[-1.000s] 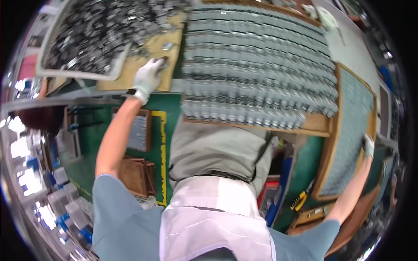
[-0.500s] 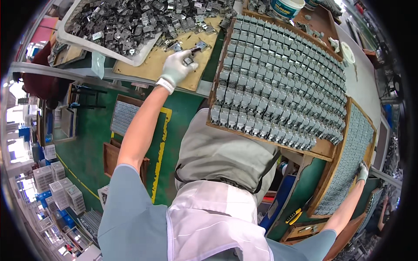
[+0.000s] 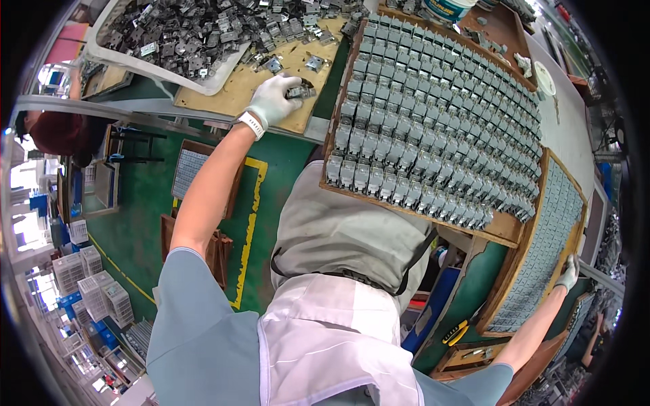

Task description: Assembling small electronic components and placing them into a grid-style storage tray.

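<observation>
My left hand (image 3: 276, 100), in a white glove, is closed around small dark metal clips (image 3: 300, 91) just above a wooden board. Two loose metal clips (image 3: 315, 63) lie on the board beyond its fingers. My right hand (image 3: 569, 273), also gloved, is at the right rim of a wooden tray (image 3: 497, 323) filled with rows of small grey blocks (image 3: 535, 250). Its fingers are bent together; what they hold is too small to tell. Between my hands is a larger wooden tray (image 3: 423, 218) with rows of upright grey blocks fitted with metal clips (image 3: 433, 122).
A white bin (image 3: 210, 86) heaped with metal clips stands at the far left on the wooden board (image 3: 294, 122). A white bucket (image 3: 448, 9) stands at the back. Yellow-handled pliers (image 3: 456, 333) lie below the right-hand tray. At left, a person in dark red (image 3: 61, 132) is nearby.
My left hand has drawn slightly nearer over the board with the clips, away from the loose ones. My right hand has shifted slightly outward along the tray's right rim.
</observation>
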Tool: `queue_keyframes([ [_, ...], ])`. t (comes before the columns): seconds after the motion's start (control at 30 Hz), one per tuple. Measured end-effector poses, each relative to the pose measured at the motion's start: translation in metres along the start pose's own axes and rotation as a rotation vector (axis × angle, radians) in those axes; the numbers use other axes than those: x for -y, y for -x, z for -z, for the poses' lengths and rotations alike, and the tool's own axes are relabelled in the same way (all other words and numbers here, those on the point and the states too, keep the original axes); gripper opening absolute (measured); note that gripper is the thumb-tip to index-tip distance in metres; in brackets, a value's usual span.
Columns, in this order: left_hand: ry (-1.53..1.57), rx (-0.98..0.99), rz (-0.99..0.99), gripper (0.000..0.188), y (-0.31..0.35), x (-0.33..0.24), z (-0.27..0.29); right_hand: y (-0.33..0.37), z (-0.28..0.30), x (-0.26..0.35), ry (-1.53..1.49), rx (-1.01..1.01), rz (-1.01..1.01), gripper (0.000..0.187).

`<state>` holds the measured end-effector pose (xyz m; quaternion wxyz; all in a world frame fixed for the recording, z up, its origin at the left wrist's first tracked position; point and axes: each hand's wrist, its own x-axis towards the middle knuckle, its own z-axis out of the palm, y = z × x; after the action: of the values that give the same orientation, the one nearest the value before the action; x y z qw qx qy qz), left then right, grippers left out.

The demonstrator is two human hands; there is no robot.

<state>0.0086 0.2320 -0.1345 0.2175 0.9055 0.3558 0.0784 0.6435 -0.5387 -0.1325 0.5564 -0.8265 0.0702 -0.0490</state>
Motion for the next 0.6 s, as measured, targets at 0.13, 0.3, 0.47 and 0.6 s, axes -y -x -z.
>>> queue_keyframes([
  [0.13,0.15,-0.178,-0.035,0.041,0.0,0.018,-0.009,0.076,-0.053,0.065,-0.013,0.125,0.141,0.027],
  [0.3,-0.415,-0.307,-0.247,0.035,0.006,0.013,-0.016,0.212,-0.121,0.148,-0.004,0.406,0.286,0.042],
  [0.47,0.763,-0.379,-0.05,0.039,0.008,0.006,-0.024,0.333,-0.19,0.177,-0.172,0.691,0.237,0.035],
  [0.6,1.342,-0.023,-0.012,0.044,0.059,-0.114,0.01,0.422,-0.229,0.188,-0.143,0.875,0.088,0.038],
])
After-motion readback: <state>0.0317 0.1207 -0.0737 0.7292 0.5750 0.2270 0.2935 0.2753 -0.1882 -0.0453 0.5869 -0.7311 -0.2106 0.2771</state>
